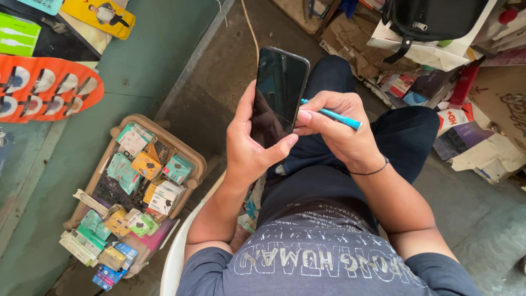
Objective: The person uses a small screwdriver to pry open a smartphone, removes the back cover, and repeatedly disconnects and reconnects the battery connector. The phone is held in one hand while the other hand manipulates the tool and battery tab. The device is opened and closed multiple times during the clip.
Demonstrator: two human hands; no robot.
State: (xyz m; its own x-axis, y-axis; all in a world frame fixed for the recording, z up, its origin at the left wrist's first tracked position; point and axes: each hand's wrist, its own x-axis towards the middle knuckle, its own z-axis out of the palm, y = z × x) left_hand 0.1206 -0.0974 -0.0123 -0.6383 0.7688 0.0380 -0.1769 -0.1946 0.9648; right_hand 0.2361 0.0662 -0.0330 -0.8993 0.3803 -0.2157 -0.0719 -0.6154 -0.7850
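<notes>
My left hand (249, 145) grips a black smartphone (279, 90) with a dark screen, held upright over my lap, the thumb lying across its lower edge. My right hand (334, 129) holds a thin light-blue screwdriver-like tool (339, 118) against the phone's right side. The tool's tip is hidden behind the phone's edge. A thin black band circles my right wrist. I am seated, with dark jeans and a grey printed shirt below the hands.
A beige plastic basket (189, 151) full of small coloured accessory boxes stands at my left. Orange and yellow packs (49, 90) hang at the upper left. A black bag (433, 19), cardboard and boxes pile up at the upper right on the concrete floor.
</notes>
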